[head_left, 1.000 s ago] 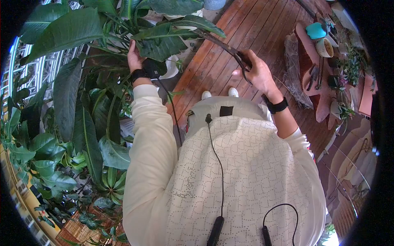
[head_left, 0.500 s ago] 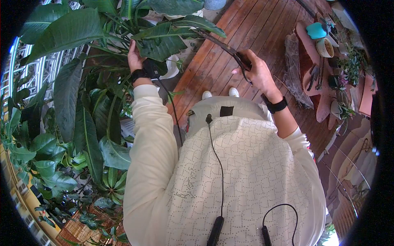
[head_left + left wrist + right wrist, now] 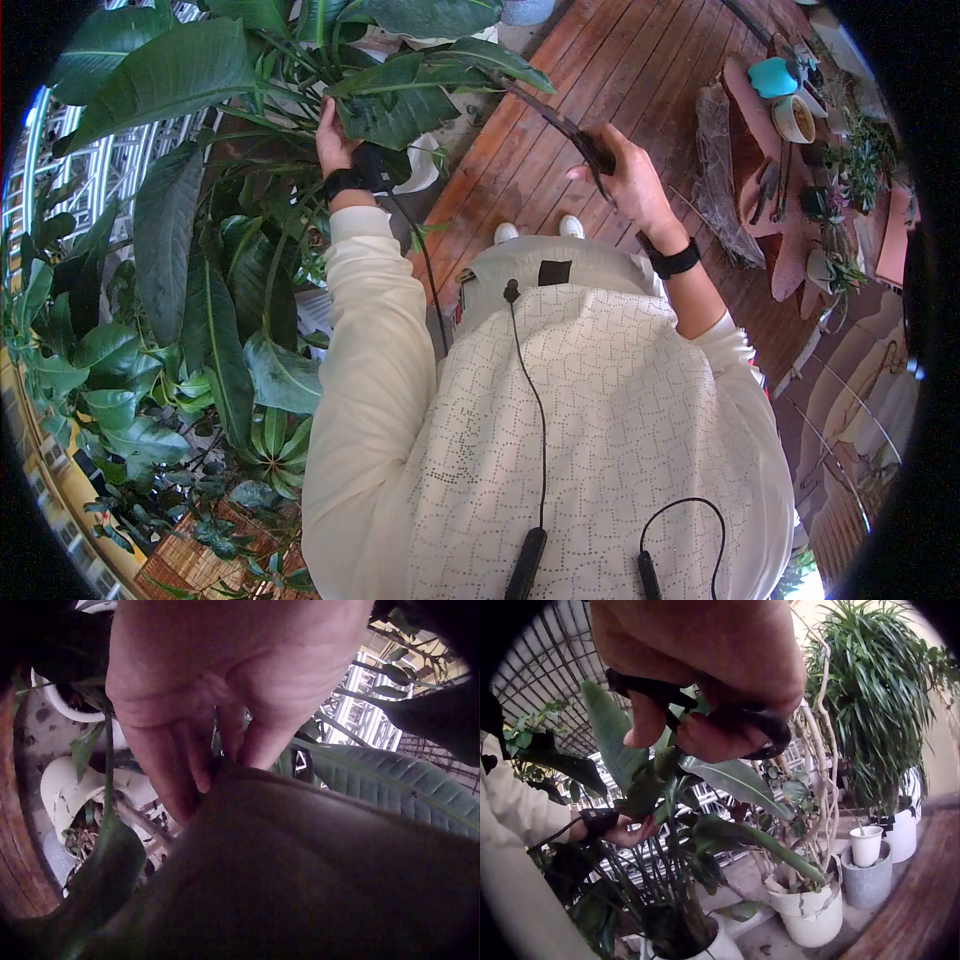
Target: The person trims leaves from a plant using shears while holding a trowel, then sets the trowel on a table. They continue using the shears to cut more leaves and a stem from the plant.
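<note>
My left hand [image 3: 337,145] is among the stems of a large-leaved potted plant, beside a broad green leaf [image 3: 395,112] in the head view. In the left wrist view its fingers and thumb pinch the edge of a dark leaf [image 3: 300,862], which fills the lower part of that view. My right hand [image 3: 636,180] holds long dark scissors [image 3: 560,122], pointing up and left towards the plant. Their tips overlap the end of a leaf in the head view. The right wrist view shows black handle loops [image 3: 761,726] around the fingers and thumb.
A wooden deck [image 3: 590,75] lies ahead, with the person's white shoes [image 3: 570,227] on it. At the right stands a slab table [image 3: 745,80] with a turquoise container [image 3: 770,76], a bowl [image 3: 791,117] and small plants. White pots [image 3: 810,911] stand around the plant; dense foliage fills the left.
In the head view, my left hand and the plant have shifted very slightly to the right. My right hand and the scissors stay nearly in place.
</note>
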`<move>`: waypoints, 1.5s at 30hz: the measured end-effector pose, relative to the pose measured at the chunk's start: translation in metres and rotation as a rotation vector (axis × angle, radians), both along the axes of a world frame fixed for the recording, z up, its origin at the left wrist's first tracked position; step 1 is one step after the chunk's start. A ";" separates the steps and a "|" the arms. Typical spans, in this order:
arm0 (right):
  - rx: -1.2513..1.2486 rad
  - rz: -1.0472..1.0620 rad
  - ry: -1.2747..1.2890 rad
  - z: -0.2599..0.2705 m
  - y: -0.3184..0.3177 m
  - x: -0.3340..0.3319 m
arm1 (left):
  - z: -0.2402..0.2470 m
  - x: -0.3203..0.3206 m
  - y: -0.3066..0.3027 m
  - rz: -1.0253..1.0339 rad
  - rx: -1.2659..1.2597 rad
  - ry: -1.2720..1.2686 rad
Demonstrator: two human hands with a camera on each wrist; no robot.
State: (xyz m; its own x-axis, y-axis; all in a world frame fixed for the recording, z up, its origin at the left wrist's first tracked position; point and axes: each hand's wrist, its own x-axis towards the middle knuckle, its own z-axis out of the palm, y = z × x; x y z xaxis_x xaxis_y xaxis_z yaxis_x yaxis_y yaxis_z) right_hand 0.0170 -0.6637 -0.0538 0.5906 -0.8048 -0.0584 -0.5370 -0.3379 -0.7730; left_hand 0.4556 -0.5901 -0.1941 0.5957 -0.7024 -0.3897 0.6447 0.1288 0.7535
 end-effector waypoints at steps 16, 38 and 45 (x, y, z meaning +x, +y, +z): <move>0.049 0.003 -0.030 -0.002 0.005 0.004 | 0.008 -0.010 -0.003 0.042 0.045 -0.040; 0.855 0.355 -0.208 -0.013 -0.041 -0.074 | 0.015 -0.013 0.007 0.009 -0.059 0.020; 1.053 0.552 -0.148 -0.009 -0.056 -0.061 | 0.034 -0.029 0.029 0.004 -0.113 0.009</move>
